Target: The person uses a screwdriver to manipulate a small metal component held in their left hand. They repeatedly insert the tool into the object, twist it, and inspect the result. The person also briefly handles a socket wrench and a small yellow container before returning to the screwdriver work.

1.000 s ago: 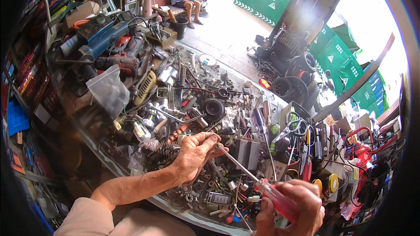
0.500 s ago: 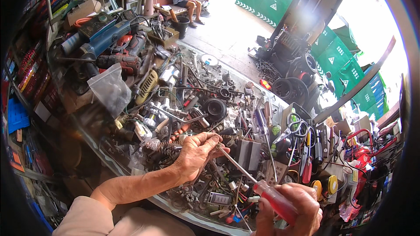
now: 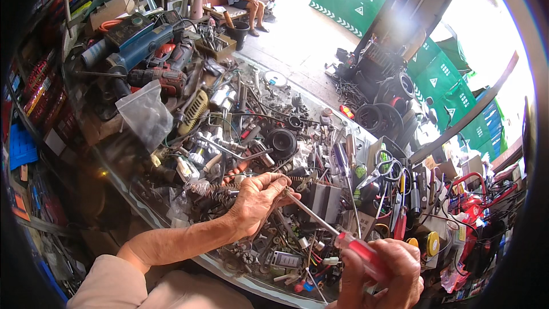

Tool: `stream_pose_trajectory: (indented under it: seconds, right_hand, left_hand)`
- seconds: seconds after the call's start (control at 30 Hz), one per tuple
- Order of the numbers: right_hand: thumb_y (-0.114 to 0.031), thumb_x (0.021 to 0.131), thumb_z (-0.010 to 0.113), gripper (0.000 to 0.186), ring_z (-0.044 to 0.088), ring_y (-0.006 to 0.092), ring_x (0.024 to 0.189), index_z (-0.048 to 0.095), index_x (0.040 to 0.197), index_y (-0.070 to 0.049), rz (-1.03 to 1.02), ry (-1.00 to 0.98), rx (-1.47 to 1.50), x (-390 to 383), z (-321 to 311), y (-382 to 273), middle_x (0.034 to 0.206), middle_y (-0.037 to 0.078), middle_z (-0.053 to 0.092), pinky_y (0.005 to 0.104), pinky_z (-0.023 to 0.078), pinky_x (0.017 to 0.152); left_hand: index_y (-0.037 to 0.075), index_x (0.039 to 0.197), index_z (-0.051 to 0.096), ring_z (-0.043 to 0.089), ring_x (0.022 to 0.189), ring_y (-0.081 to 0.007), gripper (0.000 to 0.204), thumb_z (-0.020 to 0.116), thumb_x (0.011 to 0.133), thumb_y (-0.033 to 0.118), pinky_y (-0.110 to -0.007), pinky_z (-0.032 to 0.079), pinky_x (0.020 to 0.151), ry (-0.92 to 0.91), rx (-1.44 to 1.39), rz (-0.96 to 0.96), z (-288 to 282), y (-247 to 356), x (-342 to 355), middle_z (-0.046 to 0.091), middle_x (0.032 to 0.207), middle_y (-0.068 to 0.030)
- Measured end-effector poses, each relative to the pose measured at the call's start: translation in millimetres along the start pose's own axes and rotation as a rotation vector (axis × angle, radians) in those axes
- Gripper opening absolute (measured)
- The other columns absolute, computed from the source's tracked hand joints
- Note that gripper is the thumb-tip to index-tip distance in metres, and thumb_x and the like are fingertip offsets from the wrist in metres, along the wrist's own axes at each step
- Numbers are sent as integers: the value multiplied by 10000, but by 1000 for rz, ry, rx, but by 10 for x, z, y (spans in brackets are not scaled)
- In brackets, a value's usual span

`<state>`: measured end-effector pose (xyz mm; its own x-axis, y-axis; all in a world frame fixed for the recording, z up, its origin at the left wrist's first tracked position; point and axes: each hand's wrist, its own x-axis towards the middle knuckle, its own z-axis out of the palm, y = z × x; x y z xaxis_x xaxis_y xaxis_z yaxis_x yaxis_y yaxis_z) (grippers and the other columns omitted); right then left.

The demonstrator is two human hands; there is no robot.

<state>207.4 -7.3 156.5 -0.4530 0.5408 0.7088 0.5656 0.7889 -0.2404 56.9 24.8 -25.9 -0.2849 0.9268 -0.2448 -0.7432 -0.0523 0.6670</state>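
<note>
In my right hand [image 3: 386, 272] is a screwdriver [image 3: 366, 253] with a clear red handle, the fingers wrapped round its grip. Its thin metal shaft slants up and left to the fingertips of my left hand [image 3: 257, 199]. Thumb and forefinger of that hand are pinched together at the tip, on a small part that I cannot make out. Just behind the left hand, a long coil spring [image 3: 200, 189] lies across the clutter. A grey metal block [image 3: 326, 201] sits to the right of the shaft.
Loose parts and tools crowd the bench. A cordless drill [image 3: 163, 77] and a clear plastic bag [image 3: 146, 114] lie at left. Scissors [image 3: 384, 170] and pliers stand upright at right. A black round part [image 3: 281, 143] is mid-bench. A person [image 3: 246, 1] sits on a far bench.
My right fingers have shifted on the screwdriver's handle, which sits slightly farther right. The left hand holds its place at the tip.
</note>
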Motion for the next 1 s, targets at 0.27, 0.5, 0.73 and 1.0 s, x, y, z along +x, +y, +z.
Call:
stream_pose_trajectory:
  seconds: [0.27,0.5,0.73,1.0]
  right_hand:
    - [-44,661,781,308,649,186,623,588,893,18,21,25,-38,-60,36,-5,744,147,669,245,500,632]
    - [1,680,749,363,651,282,749,559,988,33,-98,-157,83,-24,-68,42,855,189,635,297,526,624]
    - [-82,678,782,313,627,160,575,588,910,-4,46,84,-33,-21,57,28,704,110,675,229,475,568]
    - [11,699,723,377,648,291,795,526,1020,44,-112,-148,89,-7,-38,53,870,190,635,312,537,661]
  left_hand:
    - [-32,957,562,647,783,-221,136,515,907,86,-350,558,770,-4,-16,0,-16,-13,5,611,859,-90]
    - [-27,948,567,647,782,-218,132,515,907,87,-347,557,772,10,-6,-5,7,5,-4,614,861,-89]
    - [-30,961,571,643,787,-218,139,510,908,83,-360,558,776,-17,-26,19,-41,-46,35,618,869,-85]
    - [-27,958,578,641,783,-212,134,530,898,83,-358,559,777,-12,-16,9,-30,-35,24,620,862,-79]
